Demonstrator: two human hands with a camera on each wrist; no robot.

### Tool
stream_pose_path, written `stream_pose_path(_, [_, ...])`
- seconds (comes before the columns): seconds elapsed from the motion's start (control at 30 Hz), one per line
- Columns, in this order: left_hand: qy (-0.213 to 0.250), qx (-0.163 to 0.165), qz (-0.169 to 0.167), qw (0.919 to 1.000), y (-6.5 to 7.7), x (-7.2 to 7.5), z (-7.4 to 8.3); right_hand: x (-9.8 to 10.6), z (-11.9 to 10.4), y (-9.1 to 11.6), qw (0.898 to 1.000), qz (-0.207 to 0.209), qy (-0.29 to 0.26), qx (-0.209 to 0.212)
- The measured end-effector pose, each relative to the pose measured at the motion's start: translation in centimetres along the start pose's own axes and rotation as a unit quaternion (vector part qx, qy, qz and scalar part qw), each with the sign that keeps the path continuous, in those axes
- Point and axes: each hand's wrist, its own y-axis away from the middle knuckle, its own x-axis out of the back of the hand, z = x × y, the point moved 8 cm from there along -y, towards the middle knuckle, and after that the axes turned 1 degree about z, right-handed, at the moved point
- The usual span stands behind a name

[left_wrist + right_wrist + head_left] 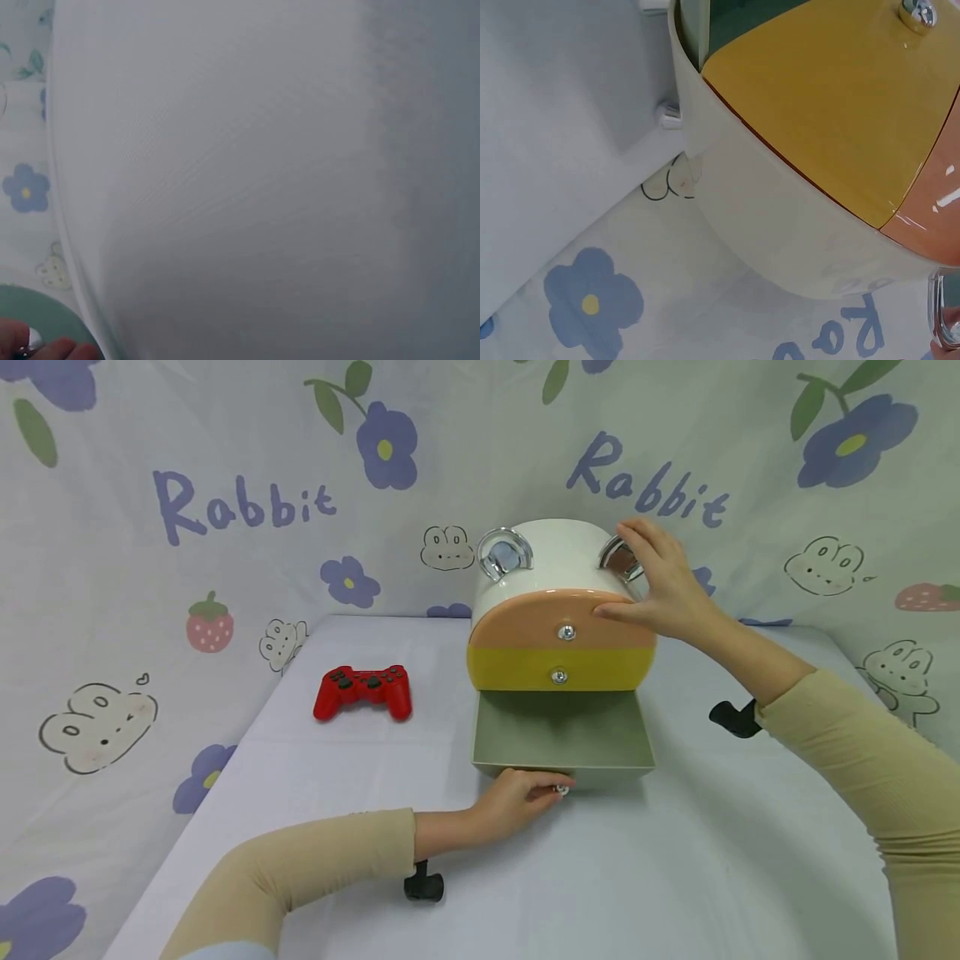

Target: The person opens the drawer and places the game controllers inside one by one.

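A small rounded cabinet [570, 547] with a white shell and two chrome, eye-like fittings stands at the middle back of the table. Its orange drawer [525, 620] and yellow drawer [517, 670] are closed, each with a silver knob. Below them, the grey-green drawer [555, 727] is pulled well out toward me. My left hand [510, 806] pinches that drawer's silver knob [562, 790] between thumb and fingers. Spread over the cabinet's upper right, my right hand [667, 585] has its fingers at the right chrome fitting [621, 560] and its thumb against the orange front.
On the left of the table [750, 860] lies a red game controller [363, 692]. Behind the cabinet hangs a white cloth [255, 427] printed with flowers and rabbits. Black wrist mounts [424, 885] stick out from both forearms. A silver foot [669, 115] shows under the cabinet.
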Motion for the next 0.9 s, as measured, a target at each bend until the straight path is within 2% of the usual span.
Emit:
stream_pose_path(0.27, [0.009,-0.001,0.001,1.0000,0.25,-0.20,0.12,-0.05,-0.02,0.00,1.000,0.001,-0.002,0.002])
stream_pose_path(0.9, [-0.011,0.001,-0.006,0.9999,0.87,-0.42,0.30,0.01,0.09,0.02,1.000,0.003,-0.004,0.008])
